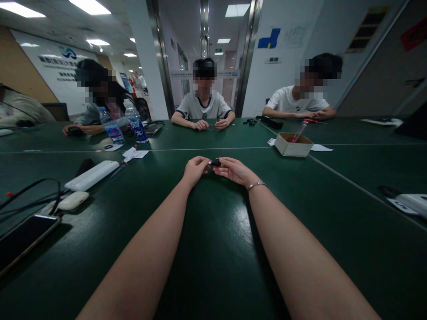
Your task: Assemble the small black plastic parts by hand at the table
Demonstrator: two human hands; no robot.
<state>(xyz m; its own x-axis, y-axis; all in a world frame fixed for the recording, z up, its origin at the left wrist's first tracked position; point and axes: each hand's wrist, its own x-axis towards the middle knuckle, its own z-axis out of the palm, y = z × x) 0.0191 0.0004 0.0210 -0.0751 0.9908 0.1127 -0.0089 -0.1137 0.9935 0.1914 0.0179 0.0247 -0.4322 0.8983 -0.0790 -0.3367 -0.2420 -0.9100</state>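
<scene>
Small black obj (215, 163) sits btwn L grip (195, 171) & R grip (235, 171), each clamped on an end.

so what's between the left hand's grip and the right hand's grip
The head view shows a small black object there, held by the fingertips of the left hand's grip and right hand's grip.

Open table (262, 153) is running between right hand (235, 170) and box (291, 149); bottles (136, 126) and phone (26, 238) are obstructing the left.
</scene>
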